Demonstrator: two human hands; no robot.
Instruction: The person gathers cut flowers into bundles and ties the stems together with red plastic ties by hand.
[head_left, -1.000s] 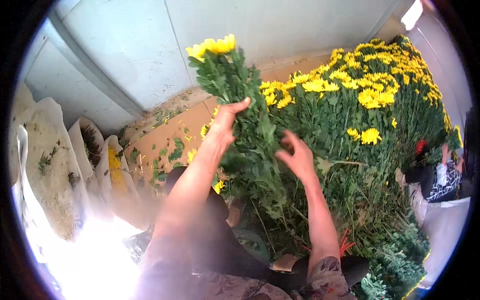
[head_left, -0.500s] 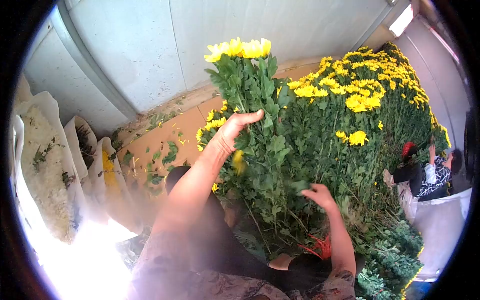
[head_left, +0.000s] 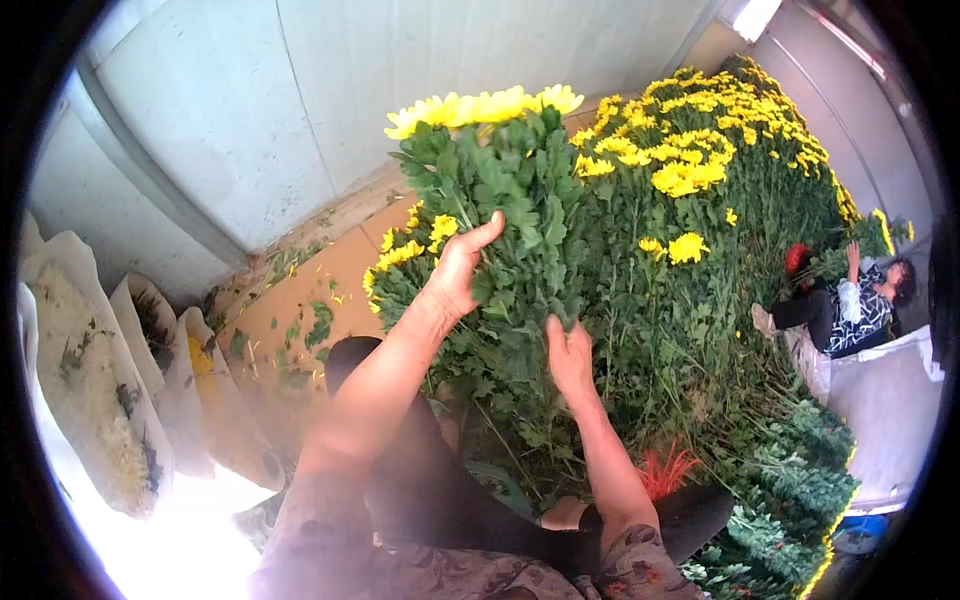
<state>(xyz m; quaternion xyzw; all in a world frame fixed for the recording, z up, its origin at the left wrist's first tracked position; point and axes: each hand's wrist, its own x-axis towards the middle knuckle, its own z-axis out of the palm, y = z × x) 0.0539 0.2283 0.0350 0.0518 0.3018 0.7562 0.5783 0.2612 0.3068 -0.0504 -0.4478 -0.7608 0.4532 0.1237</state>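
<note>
- In the head view, a pale panelled wall (head_left: 350,80) rises behind the work, meeting a brown floor (head_left: 345,255) strewn with loose leaves and yellow petals.
- A bunch of yellow flowers (head_left: 490,180) stands nearly upright in front of the person, heads level at the top and leafy stems below, its upper part against the wall.
- The left hand (head_left: 465,268) is wrapped around the bunch partway down its leaves, thumb laid across the front; its other fingers are mostly hidden.
- The right hand (head_left: 570,360) is lower, touching the foliage at the stems, thumb pointing up; its fingers pass out of sight among the leaves, so I cannot tell how firmly it grips.
- The two hands are apart, the left one higher.
- To the right of the bunch, a large bank of yellow flowers (head_left: 690,180) runs back along the wall; a smaller yellow cluster (head_left: 400,258) shows behind the left forearm.
- Red strands (head_left: 665,472) lie near the right forearm, beside the person's dark-clad knee.
- White sacks (head_left: 75,365) stand open at the far left, beside a glare.
- Another person (head_left: 858,315) in a patterned top sits at the far right, near more greenery.
</note>
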